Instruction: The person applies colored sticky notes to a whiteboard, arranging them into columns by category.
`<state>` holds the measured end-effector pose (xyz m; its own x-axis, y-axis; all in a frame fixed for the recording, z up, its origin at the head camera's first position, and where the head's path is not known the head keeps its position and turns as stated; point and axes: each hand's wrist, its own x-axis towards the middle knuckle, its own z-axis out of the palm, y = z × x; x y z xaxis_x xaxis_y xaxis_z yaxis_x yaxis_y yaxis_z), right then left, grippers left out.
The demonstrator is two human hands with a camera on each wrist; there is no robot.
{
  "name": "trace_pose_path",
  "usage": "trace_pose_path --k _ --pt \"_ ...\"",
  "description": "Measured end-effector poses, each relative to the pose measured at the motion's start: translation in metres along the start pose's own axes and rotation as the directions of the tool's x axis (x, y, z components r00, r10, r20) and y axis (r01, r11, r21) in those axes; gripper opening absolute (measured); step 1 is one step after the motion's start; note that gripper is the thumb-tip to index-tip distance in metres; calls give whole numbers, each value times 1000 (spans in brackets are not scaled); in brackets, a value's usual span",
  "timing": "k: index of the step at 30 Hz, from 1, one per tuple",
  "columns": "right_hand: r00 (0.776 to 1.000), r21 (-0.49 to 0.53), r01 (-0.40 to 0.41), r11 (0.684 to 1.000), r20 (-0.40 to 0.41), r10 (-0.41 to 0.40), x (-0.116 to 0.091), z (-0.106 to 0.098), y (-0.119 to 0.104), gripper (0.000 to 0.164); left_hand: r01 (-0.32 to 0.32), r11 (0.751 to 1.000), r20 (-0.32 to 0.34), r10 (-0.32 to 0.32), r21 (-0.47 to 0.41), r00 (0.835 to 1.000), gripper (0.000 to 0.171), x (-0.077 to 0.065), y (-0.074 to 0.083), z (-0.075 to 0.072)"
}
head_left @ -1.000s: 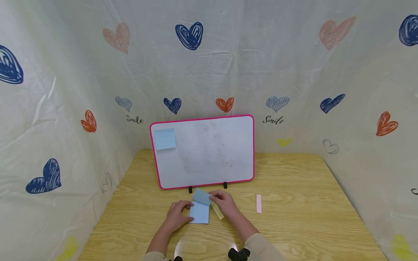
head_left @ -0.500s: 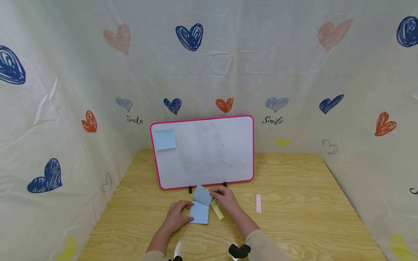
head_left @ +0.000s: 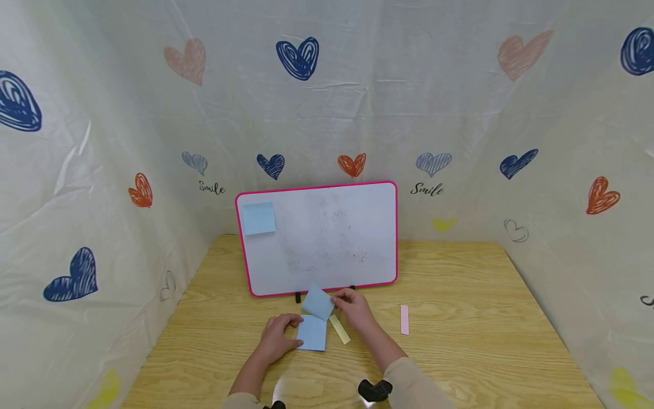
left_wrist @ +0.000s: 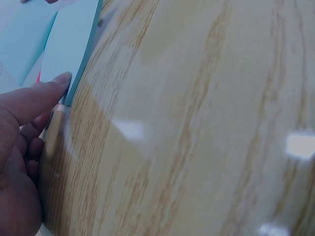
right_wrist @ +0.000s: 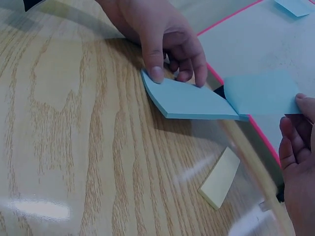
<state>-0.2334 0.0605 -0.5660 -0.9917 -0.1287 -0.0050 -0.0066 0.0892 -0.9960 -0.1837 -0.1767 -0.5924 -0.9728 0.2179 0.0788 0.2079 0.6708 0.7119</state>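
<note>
A pad of light blue sticky notes [head_left: 312,334] sits low over the wooden table, held by its left edge between the thumb and fingers of my left hand [head_left: 277,335]. In the left wrist view that thumb presses on the top of the pad [left_wrist: 74,42]. My right hand [head_left: 355,310] pinches the right corner of the top sticky note [head_left: 318,302]. That sheet is lifted and bent back away from the pad; in the right wrist view the sheet [right_wrist: 263,94] still meets the pad along its far edge.
A pink-framed whiteboard [head_left: 327,244] stands behind on black feet, a blue sticky note [head_left: 259,218] at its upper left. Just right of the pad lies a small yellow strip pad [right_wrist: 220,178]. Farther right is a pink strip [head_left: 405,319]. Heart-printed curtain [head_left: 460,113] surrounds the table.
My right hand has moved slightly up and to the right, peeling the top sheet farther back so more of it shows. The left hand and pad have stayed almost still.
</note>
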Motion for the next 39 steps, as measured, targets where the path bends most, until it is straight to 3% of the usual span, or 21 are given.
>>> trace_pose_path --k 12,28,32,39 --pt "999 27 26 999 30 -27 7 -5 -4 15 -15 1000 -5 15 -1 1000 43 0 4 0" --pt "994 -34 61 998 96 -57 10 -13 -20 14 -16 1000 -11 16 3 1000 42 -1 5 0" --pt "986 -50 103 993 135 -96 10 -12 -27 11 8 1000 -5 -8 -20 1000 43 -1 4 -2" --pt "971 -63 197 978 151 -186 15 -1 -39 11 40 988 12 -39 -147 999 44 5 6 -15"
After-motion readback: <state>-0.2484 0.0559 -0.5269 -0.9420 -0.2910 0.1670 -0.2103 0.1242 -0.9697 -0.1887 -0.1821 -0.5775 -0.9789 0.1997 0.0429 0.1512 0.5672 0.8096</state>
